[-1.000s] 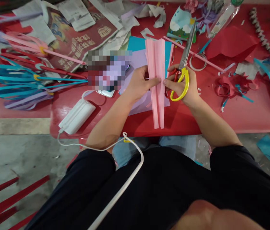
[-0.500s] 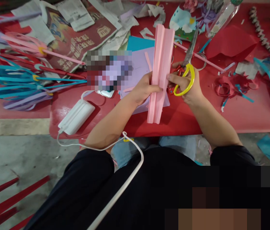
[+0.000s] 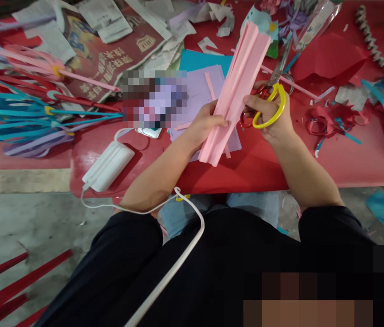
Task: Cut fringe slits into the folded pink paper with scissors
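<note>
A pleated strip of pink paper (image 3: 238, 88) slants up to the right over the red table. My left hand (image 3: 209, 122) grips it near its lower half, thumb lying across the front. My right hand (image 3: 273, 109) is closed around scissors (image 3: 282, 106) with one yellow and one red handle loop, the blades pointing away from me. The right thumb tip is at the pink paper's right edge; whether it also pinches the paper I cannot tell. Sheets of purple paper (image 3: 195, 100) and a blue sheet (image 3: 197, 60) lie beneath.
On the left are a white power bank (image 3: 108, 165) with its cable and blue paper-strip bundles (image 3: 18, 113). Newspaper (image 3: 110, 50) covers the back left. Red paper scraps (image 3: 335, 120) lie at right, near a clear bottle (image 3: 317, 22) and red sheet (image 3: 328, 63).
The pink paper has tilted, its top swinging right and its lower end left. My right hand has shifted slightly right and up with the scissors.
</note>
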The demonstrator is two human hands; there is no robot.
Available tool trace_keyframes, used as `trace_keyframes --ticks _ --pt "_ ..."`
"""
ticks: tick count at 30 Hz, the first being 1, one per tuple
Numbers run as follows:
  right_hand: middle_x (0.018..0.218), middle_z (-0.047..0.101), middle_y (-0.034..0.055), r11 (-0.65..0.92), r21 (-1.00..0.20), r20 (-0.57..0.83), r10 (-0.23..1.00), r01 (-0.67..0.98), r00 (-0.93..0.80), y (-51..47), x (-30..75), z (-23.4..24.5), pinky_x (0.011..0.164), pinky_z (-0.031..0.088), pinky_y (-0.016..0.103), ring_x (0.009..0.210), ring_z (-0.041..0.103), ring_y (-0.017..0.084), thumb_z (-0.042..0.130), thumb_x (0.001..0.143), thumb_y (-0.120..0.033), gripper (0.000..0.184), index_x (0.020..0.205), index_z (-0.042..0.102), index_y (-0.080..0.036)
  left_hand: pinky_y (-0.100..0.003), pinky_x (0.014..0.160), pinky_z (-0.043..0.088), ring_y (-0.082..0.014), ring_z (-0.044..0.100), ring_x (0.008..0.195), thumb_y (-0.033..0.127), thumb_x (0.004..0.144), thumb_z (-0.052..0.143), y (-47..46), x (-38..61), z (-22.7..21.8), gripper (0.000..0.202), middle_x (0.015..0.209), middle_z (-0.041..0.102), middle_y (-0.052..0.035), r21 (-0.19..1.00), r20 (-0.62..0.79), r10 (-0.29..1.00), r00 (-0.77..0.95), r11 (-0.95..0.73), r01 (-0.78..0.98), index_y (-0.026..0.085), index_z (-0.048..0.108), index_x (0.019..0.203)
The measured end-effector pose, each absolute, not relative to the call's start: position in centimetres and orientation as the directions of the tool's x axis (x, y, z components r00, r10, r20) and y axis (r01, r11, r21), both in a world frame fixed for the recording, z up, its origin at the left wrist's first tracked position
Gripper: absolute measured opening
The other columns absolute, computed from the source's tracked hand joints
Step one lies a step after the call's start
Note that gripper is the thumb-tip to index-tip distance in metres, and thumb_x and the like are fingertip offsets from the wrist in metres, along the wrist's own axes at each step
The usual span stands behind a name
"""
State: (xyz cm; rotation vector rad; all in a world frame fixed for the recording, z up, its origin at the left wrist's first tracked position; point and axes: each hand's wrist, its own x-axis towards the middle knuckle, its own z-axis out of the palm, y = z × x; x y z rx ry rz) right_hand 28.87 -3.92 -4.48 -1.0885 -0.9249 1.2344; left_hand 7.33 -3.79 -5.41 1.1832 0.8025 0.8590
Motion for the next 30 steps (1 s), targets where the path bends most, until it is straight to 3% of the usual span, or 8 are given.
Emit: trace_keyframes --ticks 6,10,13,16,18,23,25,30 --pt "0.076 0.071 -0.0069 0.059 -0.973 0.005 0.972 -0.223 0.234 -2.2 30.3 -4.9 0.058 0.069 0.036 0.064 0.078 0.021 0.106 0.068 -0.048 0.057 0.101 0.063 -0.031 -0.056 0.096 0.065 -0.0407 0.078 0.105 0.033 0.061 0.083 -3.9 7.1 -4.9 0.057 0.104 0.075 -0.01 0.977 -0.125 0.852 0.508 0.194 -0.085 0.019 0.076 0.116" --pt "0.076 0.068 -0.0085 0.168 -0.966 0.101 0.945 -0.196 0.312 -2.0 30.9 -4.2 0.059 0.067 0.039 0.062 0.073 0.019 0.104 0.069 -0.049 0.052 0.102 0.066 -0.033 -0.054 0.087 0.071 -0.0391 0.081 0.092 0.026 0.065 0.089 -4.6 6.4 -4.3 0.048 0.093 0.075 -0.009 0.966 -0.19 0.765 0.615 0.259 -0.023 0.017 0.078 0.111" --pt "0.086 0.076 -0.004 0.155 -0.982 0.119 0.952 -0.111 0.283 -1.8 31.3 -3.7 0.07 0.07 0.043 0.077 0.077 0.023 0.102 0.077 -0.071 0.058 0.106 0.065 -0.037 -0.052 0.081 0.072 -0.0375 0.081 0.085 0.025 0.069 0.091 -4.9 6.3 -4.2 0.041 0.085 0.073 -0.0076 0.96 -0.195 0.76 0.62 0.277 -0.038 0.017 0.078 0.107" --pt "0.082 0.076 0.0008 0.056 -0.991 0.019 0.957 -0.12 0.289 -1.6 30.9 -3.5 0.075 0.071 0.04 0.083 0.081 0.023 0.067 0.085 -0.108 0.079 0.105 0.059 -0.032 -0.049 0.085 0.072 -0.0369 0.082 0.093 0.027 0.069 0.094 -4.7 6.6 -4.2 0.041 0.091 0.074 -0.0076 0.959 -0.13 0.856 0.501 0.237 -0.155 0.018 0.077 0.105" --pt "0.075 0.073 0.0023 0.004 -0.988 -0.034 0.969 -0.153 0.245 -2.1 30.0 -3.5 0.073 0.071 0.041 0.082 0.084 0.026 0.045 0.082 -0.119 0.092 0.101 0.057 -0.029 -0.044 0.087 0.07 -0.034 0.082 0.099 0.028 0.07 0.095 -4.3 6.8 -4.1 0.041 0.097 0.075 -0.0064 0.952 -0.068 0.931 0.359 0.169 -0.257 0.02 0.076 0.106" --pt "0.087 0.078 0.0056 0.119 -0.986 0.106 0.988 0.117 -0.113 -7.0 27.1 -3.3 0.075 0.071 0.041 0.088 0.084 0.028 0.067 0.087 -0.107 0.082 0.108 0.065 -0.027 -0.036 0.074 0.062 -0.0209 0.069 0.079 0.03 0.08 0.091 -3.3 6.0 -3.0 0.026 0.091 0.072 -0.0006 0.924 0.043 0.995 0.09 -0.006 -0.383 0.025 0.077 0.101" --pt "0.083 0.076 0.0045 0.158 -0.969 0.108 0.963 0.191 -0.245 -8.9 26.3 -3.3 0.068 0.067 0.037 0.08 0.081 0.026 0.065 0.093 -0.103 0.077 0.105 0.065 -0.027 -0.04 0.081 0.062 -0.0239 0.069 0.088 0.032 0.08 0.088 -2.8 5.3 -2.7 0.024 0.09 0.072 0.0005 0.921 0.074 0.997 0.025 -0.059 -0.384 0.031 0.075 0.1" --pt "0.078 0.073 0.0027 0.145 -0.966 0.045 0.909 0.212 -0.413 -10.9 25.2 -2.9 0.058 0.062 0.033 0.063 0.075 0.02 0.061 0.102 -0.097 0.073 0.107 0.063 -0.025 -0.056 0.103 0.056 -0.0385 0.062 0.139 0.051 0.071 0.086 -1.6 4.2 -3.1 0.044 0.086 0.071 0.0002 0.936 0.011 0.998 -0.062 -0.032 -0.351 0.045 0.065 0.109"
